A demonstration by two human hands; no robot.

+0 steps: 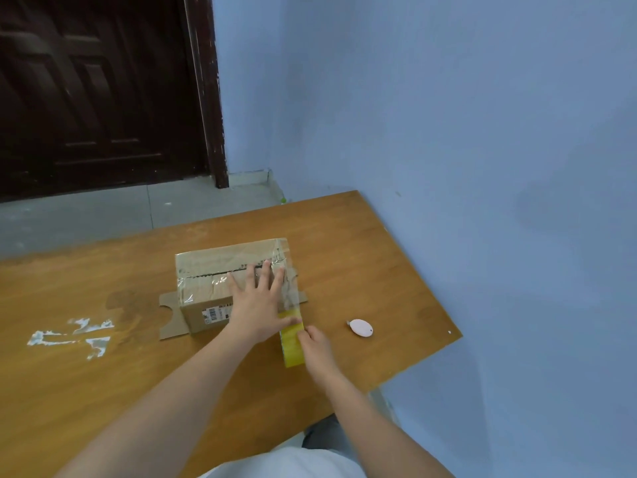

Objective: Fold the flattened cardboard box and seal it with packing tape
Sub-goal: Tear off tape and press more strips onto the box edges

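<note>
Left hand [256,307]: lying flat, fingers spread, on the cardboard box [220,288].
Right hand [315,346]: gripping the tape roll [292,343], near the box.

Brown cardboard box [220,284] with a black-and-white barcode label [214,314]; yellow tape roll [292,343] just beside it; pale pink oval [360,328] right of the box; orange-brown wood-grain surface [103,391] with white patches [70,336].
</note>
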